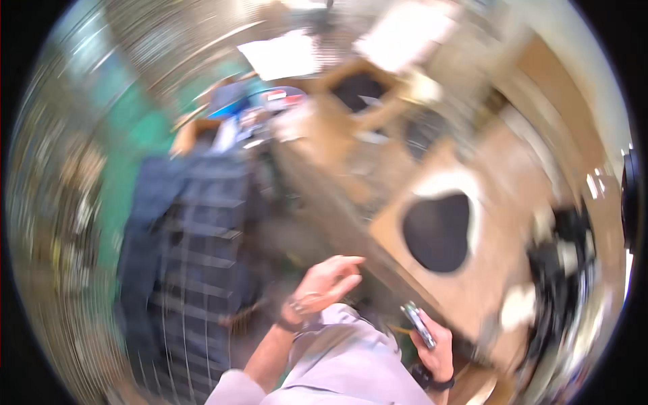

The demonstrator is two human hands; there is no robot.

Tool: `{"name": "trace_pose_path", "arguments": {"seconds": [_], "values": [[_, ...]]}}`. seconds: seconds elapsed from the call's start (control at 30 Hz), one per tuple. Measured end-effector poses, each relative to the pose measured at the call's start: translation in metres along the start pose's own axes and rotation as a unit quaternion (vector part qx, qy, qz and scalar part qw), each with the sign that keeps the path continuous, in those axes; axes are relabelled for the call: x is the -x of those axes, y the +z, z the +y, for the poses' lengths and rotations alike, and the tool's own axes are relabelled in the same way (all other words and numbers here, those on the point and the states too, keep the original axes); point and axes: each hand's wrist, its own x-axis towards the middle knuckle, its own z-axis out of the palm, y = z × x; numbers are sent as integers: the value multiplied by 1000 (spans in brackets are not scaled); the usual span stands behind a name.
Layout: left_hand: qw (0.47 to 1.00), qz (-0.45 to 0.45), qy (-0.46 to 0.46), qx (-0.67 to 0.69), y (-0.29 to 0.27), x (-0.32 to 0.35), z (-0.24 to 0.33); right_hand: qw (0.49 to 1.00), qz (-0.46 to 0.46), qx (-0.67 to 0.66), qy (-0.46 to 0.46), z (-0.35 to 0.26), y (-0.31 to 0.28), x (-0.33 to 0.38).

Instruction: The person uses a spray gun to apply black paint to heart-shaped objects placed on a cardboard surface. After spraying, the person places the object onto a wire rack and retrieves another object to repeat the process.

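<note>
My left hand [325, 286] is in front of my light shirt, near the table's edge. Its fingers are stretched out with the thumb apart, and nothing shows in it. Lower right, my right hand [440, 343] is closed around a slim silvery object [420, 325] with a darker, greenish face; blur hides its exact kind. Beyond that hand, a flat, dark rounded piece [437, 233] lies on the brown table [466, 304], with a white border showing around part of it.
Dark blue-grey material [196, 229] crossed by pale lines fills the left side. A black bundle [560, 263] lies at the table's right. White sheets [405, 34] and a brown open-topped box [327, 84] are at the far side. Green floor [138, 131] shows at left.
</note>
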Motion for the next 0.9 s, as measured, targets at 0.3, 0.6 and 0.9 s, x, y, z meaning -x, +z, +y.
{"name": "trace_pose_path", "arguments": {"seconds": [0.3,0.6,0.9], "values": [[957,-165,-116,-208,62,-19,-152,947,286,-52,136,29,-38,145],[899,-213,-257,-283,55,1,-264,917,372,-109,100,34,-66,152],[879,-169,-383,-228,35,89,-323,966,226,-106,69,40,-80,145]]}}
